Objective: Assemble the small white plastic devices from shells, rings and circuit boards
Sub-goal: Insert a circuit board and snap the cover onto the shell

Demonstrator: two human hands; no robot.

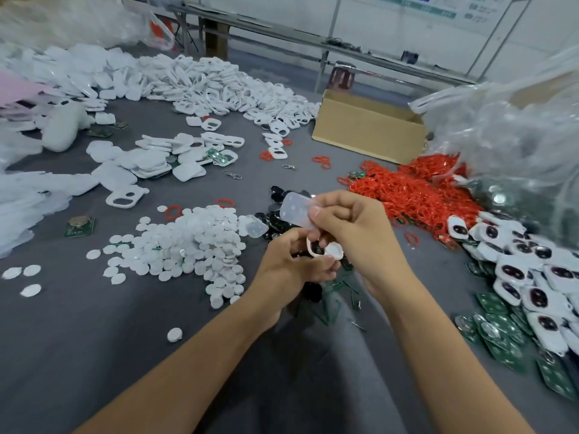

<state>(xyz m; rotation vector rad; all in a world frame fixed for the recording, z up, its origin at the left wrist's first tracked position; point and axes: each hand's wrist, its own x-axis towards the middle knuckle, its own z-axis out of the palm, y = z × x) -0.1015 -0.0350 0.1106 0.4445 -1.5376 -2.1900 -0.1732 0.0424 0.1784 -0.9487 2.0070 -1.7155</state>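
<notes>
Shell (326,249), small and white, is held in a worker's left hand (297,264), fingers curled round it, above the grey worktop (94,324) at the middle of the view. The right hand (354,227), just above, pinches a translucent pad (296,211) between thumb and fingers, with the pad's lower edge near the shell. White discs (194,242) lie heaped to the left. Red rings (413,189) are piled to the right, near a cardboard box (366,133). Green boards (501,336) and part-built devices (532,277) with dark windows spread along the right edge. A shell heap (219,86) covers the far side of the worktop.
</notes>
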